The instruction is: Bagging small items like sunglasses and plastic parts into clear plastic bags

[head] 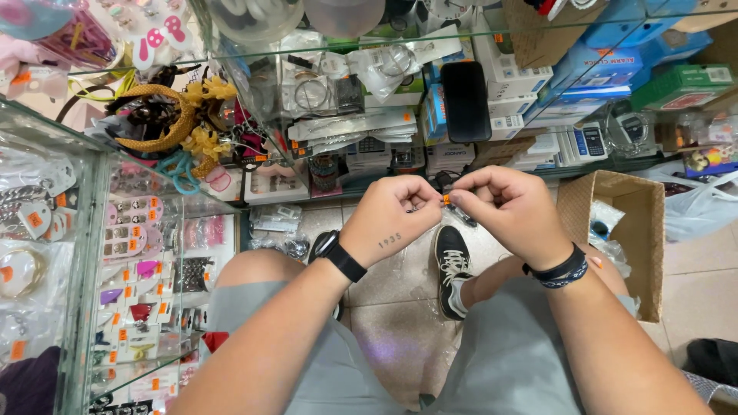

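My left hand (393, 217) and my right hand (511, 211) meet in front of me, fingertips pinched together on a tiny orange sticker (446, 199). A small dark item in clear wrap (461, 214) hangs below the pinch; which hand carries it I cannot tell. A black watch sits on my left wrist, and dark bands circle my right wrist. I am seated in grey shorts, with a black sneaker (452, 269) on the tiled floor beneath my hands.
A glass display case (84, 230) full of hair clips and trinkets stands at left. Glass shelves (400, 92) with packaged goods and boxes fill the back. An open cardboard box (623, 230) sits at right beside a white plastic bag (699, 207).
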